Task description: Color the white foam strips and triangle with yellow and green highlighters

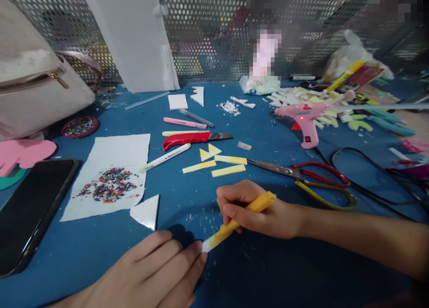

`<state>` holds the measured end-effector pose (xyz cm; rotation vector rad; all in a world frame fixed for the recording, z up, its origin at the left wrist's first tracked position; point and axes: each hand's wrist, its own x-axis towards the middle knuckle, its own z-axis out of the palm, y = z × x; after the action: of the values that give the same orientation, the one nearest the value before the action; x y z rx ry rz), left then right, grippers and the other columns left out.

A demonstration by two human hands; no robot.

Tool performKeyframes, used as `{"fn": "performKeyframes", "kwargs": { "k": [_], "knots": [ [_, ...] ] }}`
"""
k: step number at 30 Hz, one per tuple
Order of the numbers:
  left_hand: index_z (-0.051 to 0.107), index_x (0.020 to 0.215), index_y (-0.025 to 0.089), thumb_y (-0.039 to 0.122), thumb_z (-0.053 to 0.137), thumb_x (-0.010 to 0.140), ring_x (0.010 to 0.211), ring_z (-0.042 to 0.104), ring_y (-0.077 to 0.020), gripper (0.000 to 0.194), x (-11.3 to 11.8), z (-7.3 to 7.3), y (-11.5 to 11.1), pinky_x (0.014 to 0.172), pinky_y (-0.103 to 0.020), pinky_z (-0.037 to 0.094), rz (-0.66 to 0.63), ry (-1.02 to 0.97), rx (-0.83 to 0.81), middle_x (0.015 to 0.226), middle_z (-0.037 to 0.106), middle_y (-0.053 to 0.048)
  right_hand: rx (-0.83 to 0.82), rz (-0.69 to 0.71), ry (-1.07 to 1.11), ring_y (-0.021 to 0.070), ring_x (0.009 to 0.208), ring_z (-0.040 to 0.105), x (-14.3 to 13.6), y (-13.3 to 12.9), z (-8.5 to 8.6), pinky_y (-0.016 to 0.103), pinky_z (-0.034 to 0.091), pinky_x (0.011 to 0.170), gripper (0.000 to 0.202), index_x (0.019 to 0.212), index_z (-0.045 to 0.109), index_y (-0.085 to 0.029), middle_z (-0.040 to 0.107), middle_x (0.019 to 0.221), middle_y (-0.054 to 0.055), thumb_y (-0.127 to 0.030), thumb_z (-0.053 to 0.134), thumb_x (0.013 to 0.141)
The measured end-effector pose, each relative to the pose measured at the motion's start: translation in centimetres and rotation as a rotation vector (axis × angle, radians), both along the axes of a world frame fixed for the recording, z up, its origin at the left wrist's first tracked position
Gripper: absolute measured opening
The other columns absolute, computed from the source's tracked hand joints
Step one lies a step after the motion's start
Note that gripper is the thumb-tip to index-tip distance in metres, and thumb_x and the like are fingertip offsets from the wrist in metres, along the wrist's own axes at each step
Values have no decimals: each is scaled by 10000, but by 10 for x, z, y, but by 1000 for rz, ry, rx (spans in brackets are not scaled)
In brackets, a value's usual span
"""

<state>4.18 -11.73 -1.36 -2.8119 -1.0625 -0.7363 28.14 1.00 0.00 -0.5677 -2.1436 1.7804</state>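
My right hand (250,207) is closed around a yellow marker (261,202), its tip down on a small strip (212,241) that is yellow on one part and white at its left end. The fingertips of my left hand (164,267) press on the white end of this strip, the hand lying low with its fingers stretched out. Just beyond my right hand lie several yellow strips (229,170) and a yellow jagged piece (210,152). A white curved piece (147,212) rests above my left hand.
Scissors (295,170) and a pink glue gun (306,120) with a cable lie right. A red-handled knife (191,139) and markers are centre. Left are a paper with glitter bits (122,151), a phone (35,209) and a bag (36,66). A metal mesh stands behind.
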Motion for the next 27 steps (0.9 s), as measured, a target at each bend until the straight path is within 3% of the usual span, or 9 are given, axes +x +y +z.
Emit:
{"fn": "performKeyframes", "kwargs": {
  "k": [9,22,27],
  "knots": [
    [718,1130,176,225,413,1083,1002,612,-123,312,0,4,2,1197,-303,218,-23,8,-16,1121,734,20,-28,-10,-10,74,511,486,-1,-1,0,167,367,469,403,672,462,-158,511,598,-19,-386,481,1003],
    [717,1127,193,221,413,1086,1001,622,-125,308,0,1,2,1118,-311,320,-12,14,17,1136,716,24,17,18,-14,79,502,471,-1,1,1,174,352,458,449,635,489,-153,526,570,-7,-430,496,989],
    [733,1098,276,216,420,1075,947,590,-162,320,-1,0,4,1033,-326,343,1,17,28,1121,698,23,37,42,-16,73,509,460,1,1,0,176,343,467,439,656,499,-149,508,581,-15,-397,447,1014]
  ]
}}
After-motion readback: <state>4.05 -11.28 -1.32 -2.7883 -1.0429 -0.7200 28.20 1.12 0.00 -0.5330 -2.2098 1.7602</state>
